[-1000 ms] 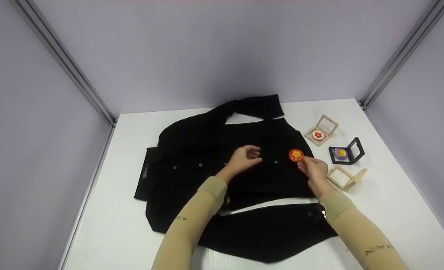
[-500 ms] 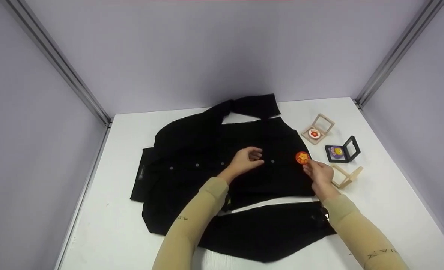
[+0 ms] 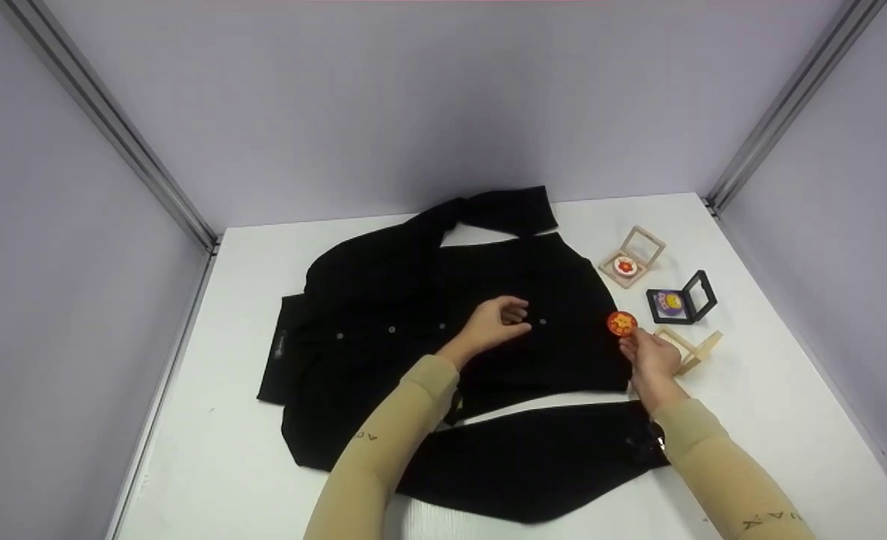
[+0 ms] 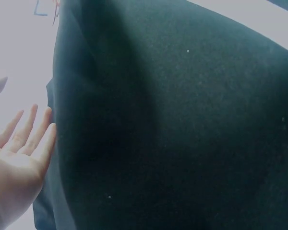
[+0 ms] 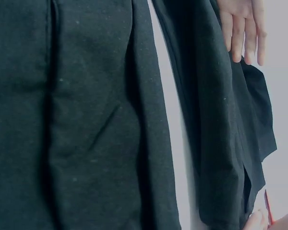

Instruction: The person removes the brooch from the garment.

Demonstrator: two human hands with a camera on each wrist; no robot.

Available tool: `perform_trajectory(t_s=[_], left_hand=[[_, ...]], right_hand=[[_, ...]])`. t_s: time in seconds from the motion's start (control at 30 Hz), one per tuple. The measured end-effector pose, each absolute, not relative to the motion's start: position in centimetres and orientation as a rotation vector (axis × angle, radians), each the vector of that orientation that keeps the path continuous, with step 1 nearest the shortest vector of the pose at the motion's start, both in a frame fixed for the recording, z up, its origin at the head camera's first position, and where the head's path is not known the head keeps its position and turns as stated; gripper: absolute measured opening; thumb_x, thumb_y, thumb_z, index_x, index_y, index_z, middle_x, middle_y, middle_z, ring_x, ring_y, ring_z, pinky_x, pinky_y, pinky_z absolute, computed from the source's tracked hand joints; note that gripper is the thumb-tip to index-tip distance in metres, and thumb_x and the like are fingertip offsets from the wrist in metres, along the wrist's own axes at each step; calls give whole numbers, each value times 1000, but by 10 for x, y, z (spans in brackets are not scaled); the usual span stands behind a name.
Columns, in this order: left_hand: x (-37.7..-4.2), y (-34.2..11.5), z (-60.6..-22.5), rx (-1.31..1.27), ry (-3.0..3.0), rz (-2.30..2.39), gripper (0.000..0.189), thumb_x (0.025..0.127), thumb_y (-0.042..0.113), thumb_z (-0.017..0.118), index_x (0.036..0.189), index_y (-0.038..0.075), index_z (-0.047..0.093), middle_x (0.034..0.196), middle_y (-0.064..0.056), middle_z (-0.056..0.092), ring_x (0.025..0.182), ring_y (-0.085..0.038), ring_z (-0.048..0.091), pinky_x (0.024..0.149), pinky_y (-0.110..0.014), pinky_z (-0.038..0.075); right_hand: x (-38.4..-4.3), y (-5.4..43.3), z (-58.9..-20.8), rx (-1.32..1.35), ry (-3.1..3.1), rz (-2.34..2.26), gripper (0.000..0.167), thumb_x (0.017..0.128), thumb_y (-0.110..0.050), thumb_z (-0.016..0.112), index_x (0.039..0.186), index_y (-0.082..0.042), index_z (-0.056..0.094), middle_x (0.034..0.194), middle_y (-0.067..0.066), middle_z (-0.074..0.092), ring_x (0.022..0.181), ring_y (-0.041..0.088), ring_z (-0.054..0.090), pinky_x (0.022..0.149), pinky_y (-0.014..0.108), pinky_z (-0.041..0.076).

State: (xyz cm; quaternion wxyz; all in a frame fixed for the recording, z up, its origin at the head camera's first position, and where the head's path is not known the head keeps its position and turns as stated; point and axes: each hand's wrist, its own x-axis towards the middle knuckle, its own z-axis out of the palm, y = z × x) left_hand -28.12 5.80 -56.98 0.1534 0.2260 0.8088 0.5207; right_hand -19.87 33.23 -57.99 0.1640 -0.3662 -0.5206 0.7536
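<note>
A round red badge [image 3: 621, 323] with a yellow star design is pinched between the thumb and fingers of my right hand [image 3: 654, 358]. It is held at the right edge of a black buttoned shirt [image 3: 383, 300]. In the right wrist view only the thin red edge of the badge [image 5: 268, 206] shows, beside my right fingertips [image 5: 256, 221]. Over the middle of the shirt my left hand [image 3: 490, 324] hovers with loosely bent fingers and holds nothing. A cream display case [image 3: 705, 351], its lid raised, stands just behind my right hand, which partly hides it.
At the right, a light wooden case [image 3: 612, 275] holds a white badge with a red flower [image 3: 624, 266]. A black case [image 3: 669, 320] holds a purple and yellow badge [image 3: 669, 302]. Both lids are raised. One shirt sleeve [image 3: 533, 465] lies near me on the white table [image 3: 188, 450].
My right hand has carried the red badge rightward and slightly nearer to me, to the shirt's edge by the cream case. The left hand keeps nearly the same place; the whole view shifts slightly.
</note>
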Motion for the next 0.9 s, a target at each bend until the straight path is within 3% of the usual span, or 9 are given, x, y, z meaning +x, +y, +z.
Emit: perform_trajectory(t_s=[0.67, 0.9], left_hand=[[-278, 62, -569, 671, 2288, 1487, 45, 97, 11, 77, 138, -1, 63, 130, -19, 72, 123, -34, 70, 107, -37, 58], [-277, 65, -567, 691, 2269, 1493, 46, 96, 9, 77, 139, -2, 63, 131, -20, 72, 123, -34, 70, 108, -37, 58]], right_hand=[[-181, 331, -567, -1243, -1251, 2159, 19, 104, -6, 56, 86, -7, 59, 54, -4, 63, 48, 3, 62, 53, 15, 57], [-178, 336, -567, -1250, -1141, 2206, 10, 106, -6, 54, 96, -5, 55, 55, -3, 62, 50, 3, 62, 58, 16, 59]])
